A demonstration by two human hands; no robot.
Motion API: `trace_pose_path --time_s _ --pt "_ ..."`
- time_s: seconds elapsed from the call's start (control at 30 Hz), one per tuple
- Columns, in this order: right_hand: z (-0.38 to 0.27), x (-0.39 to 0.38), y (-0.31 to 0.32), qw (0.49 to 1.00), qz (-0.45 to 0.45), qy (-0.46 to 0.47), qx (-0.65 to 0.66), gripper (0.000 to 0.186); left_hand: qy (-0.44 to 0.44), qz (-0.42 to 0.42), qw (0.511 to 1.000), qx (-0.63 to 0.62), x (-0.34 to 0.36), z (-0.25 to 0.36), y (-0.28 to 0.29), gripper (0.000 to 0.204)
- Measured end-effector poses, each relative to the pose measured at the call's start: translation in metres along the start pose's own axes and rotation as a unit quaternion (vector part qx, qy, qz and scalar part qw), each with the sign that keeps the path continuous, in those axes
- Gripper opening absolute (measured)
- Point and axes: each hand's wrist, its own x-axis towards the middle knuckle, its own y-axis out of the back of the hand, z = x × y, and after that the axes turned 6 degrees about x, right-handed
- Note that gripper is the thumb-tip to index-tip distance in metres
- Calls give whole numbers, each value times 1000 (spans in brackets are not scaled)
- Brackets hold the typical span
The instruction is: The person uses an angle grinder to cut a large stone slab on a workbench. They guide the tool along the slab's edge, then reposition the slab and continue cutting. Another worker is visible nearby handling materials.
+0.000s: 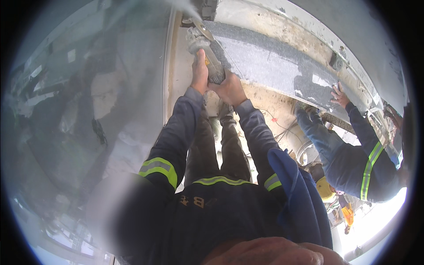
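My left hand (199, 73) and my right hand (229, 88) grip a dusty angle grinder (211, 64). Its disc (202, 29) is at the end of a long speckled grey slab (260, 53), and a pale spray of dust streams up and left from it. The left hand wraps the body nearer the head of the tool; the right holds it lower, around the rear. Just left of the tool runs a pale frame beside a large glossy reflective panel (88, 97).
At the right a co-worker (353, 168) in dark reflective-striped clothing rests a hand (340, 95) on the slab. Below the slab are loose cables and a pale bucket (305, 152) on a stained floor (269, 106). A yellow helmet (325, 190) shows at lower right.
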Motion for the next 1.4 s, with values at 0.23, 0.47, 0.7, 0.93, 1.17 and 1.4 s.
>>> trace_pose_path --time_s 0.23,0.47,0.7,0.93,1.17,1.4 --pt "3 17 -2 1000 -15 16 20 61 -40 -3 999 17 28 -7 12 69" --pt "-1 -9 8 1000 -4 9 0 65 -66 3 998 3 15 -27 6 63" --pt "9 -6 11 1000 -12 10 -3 61 -74 5 997 15 19 -32 4 64" --pt "8 0 15 1000 -14 5 3 62 -46 -22 999 2 12 -20 -3 67" --pt "13 -25 23 1000 -20 7 1 66 -50 -12 999 6 5 -45 0 64" --pt "15 -7 22 999 -26 23 9 63 -62 -15 998 17 5 -25 -8 65"
